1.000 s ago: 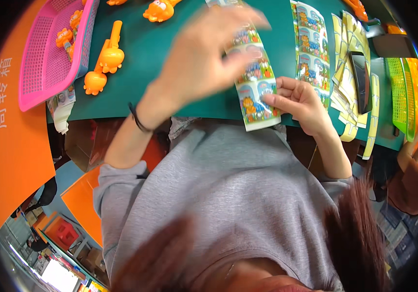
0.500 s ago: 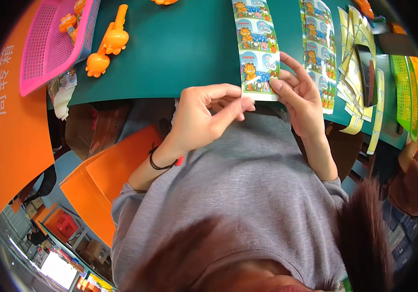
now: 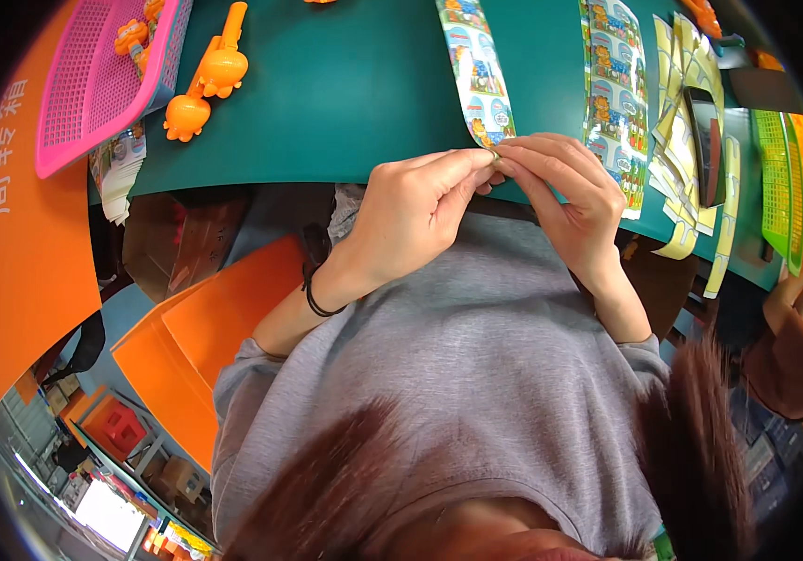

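Note:
A long strip of printed cartoon stickers (image 3: 476,70) runs down the green table toward me. Its near end is pinched between the fingertips of my left hand (image 3: 420,210) and my right hand (image 3: 570,192), which meet at the table's front edge. That end bends upward and narrows where the fingers press it; the exact grip is partly hidden by my fingers. Just right of my right hand lies a stack of similar sticker strips (image 3: 615,103).
Orange cartoon-shaped plastic pieces (image 3: 224,73) lie at the left, beside a pink basket (image 3: 93,89). At the right are yellowish backing strips (image 3: 673,168), a phone (image 3: 703,140) and a green basket (image 3: 775,178). An orange box (image 3: 196,327) stands below the table, left of me.
Both hands have come together at the strip's near end. That end was flat and broad between them; now it is bent and pinched. The strip has shifted slightly left.

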Demonstrator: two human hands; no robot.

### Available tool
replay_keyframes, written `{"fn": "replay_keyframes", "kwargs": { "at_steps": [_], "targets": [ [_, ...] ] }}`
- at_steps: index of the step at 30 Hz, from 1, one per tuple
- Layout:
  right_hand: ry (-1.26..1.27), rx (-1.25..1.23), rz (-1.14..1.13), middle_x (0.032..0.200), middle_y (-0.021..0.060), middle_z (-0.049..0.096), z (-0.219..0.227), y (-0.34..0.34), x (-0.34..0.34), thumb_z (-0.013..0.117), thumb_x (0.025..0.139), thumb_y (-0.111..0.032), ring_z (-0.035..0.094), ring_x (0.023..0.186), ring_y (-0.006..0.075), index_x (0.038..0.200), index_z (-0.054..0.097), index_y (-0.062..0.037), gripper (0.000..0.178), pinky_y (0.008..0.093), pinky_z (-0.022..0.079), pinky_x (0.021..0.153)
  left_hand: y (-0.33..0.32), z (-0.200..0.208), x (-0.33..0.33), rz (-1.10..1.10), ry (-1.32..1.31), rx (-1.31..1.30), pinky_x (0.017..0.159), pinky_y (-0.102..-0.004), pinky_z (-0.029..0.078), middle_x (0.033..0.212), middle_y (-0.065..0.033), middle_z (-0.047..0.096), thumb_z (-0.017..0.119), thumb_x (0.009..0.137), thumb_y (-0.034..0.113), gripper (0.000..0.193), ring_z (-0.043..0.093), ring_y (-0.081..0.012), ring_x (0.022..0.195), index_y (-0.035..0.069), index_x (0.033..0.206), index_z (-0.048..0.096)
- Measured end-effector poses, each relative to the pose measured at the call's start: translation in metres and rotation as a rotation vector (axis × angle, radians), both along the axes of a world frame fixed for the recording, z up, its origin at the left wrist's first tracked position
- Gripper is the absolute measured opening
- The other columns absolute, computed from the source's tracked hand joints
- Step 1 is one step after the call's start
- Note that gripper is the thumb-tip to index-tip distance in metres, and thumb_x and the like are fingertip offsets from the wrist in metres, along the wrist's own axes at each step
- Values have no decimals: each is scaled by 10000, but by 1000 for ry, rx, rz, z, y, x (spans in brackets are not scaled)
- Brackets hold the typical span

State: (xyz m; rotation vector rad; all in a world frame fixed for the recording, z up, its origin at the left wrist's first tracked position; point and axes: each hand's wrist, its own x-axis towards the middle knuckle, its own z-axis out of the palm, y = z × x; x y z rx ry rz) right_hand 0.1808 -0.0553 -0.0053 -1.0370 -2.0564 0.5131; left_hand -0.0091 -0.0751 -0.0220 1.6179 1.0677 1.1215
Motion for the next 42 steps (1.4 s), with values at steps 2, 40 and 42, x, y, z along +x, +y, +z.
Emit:
{"fn": "replay_keyframes", "kwargs": {
  "at_steps": [2,40,42],
  "targets": [
    [-16,-7,-15,980,111,725,2,2,0,711,803,47,692,940,222,978,727,16,178,319,532,827,1,-1,3,17,-3,23,700,-275,582,904,-130,736,586,956,24,156,721,-160,794,-48,1062,675],
    [-125,550,-43,1016,127,704,32,50,21,703,815,57,668,946,278,998,649,-31,210,384,506,897,29,13,-7,-36,-257,-208,742,-278,526,903,-88,726,709,899,124,170,674,-143,822,2,1016,717],
    [-298,700,79,1079,41,712,26,43,12,790,772,-79,632,1042,257,979,702,-98,226,401,509,905,33,15,-11,-10,-634,-359,758,-247,528,915,-79,719,684,941,153,213,663,-112,839,-36,1038,706]
  ]
}}
